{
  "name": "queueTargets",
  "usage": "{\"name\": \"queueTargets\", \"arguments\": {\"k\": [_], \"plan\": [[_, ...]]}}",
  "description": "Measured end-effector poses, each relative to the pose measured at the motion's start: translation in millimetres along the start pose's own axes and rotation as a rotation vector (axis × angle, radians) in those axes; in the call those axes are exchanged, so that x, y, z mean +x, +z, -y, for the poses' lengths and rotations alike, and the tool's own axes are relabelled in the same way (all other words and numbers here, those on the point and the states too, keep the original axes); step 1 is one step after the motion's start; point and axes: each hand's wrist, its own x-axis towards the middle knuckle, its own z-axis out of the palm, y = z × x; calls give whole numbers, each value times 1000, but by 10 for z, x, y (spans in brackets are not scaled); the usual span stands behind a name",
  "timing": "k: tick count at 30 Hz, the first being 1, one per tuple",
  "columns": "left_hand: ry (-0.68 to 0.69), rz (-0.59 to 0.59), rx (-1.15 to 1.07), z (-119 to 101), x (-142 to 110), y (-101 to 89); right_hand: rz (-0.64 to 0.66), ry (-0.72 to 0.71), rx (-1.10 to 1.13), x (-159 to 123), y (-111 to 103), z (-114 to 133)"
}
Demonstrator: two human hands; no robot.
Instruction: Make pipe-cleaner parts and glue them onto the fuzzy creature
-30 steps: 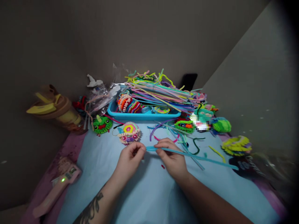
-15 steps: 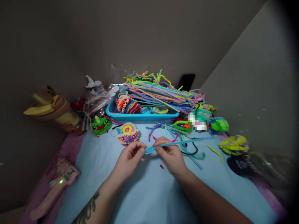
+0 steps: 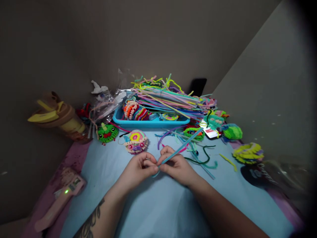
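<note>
Between both hands is a light blue pipe cleaner [image 3: 184,145]. Its long free end slants up to the right, and a short bent bit shows below the fingertips. My left hand [image 3: 140,168] pinches it at the bend between thumb and fingers. Close against it, my right hand [image 3: 176,167] is closed on the same pipe cleaner, so the fingertips of both hands nearly touch. Just beyond my left hand sits a round pipe-cleaner figure [image 3: 136,142] in peach, pink and yellow. Loose pipe cleaners [image 3: 205,155] lie beyond my right hand.
A blue tray [image 3: 151,124] holds pipe cleaners [image 3: 163,97] and finished pieces at the back. Nearby are a green figure [image 3: 107,133], a lit phone [image 3: 211,133], a yellow coil [image 3: 248,153] and a lidded cup [image 3: 65,120]. A pink device [image 3: 60,205] with a green light lies left.
The pipe cleaner's free end has swung from nearly level to a steep upward slant. My hands have come together, and the loop between them is now mostly hidden by fingers.
</note>
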Motion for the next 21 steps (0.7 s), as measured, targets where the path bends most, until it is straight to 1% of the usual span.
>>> {"name": "queueTargets", "arguments": {"k": [7, 11, 17, 21], "plan": [[-6, -96, 9, -6, 2, 14, -164, -68, -27, -2, -2, -26], [27, -137, 18, 6, 14, 2, -203, -87, -64, -14, -1, -37], [103, -231, 6, 5, 19, 18, -259, -139, -132, -28, 17, -36], [105, -328, -20, -8, 15, 58, -312, -171, -134, -33, 60, -53]]}}
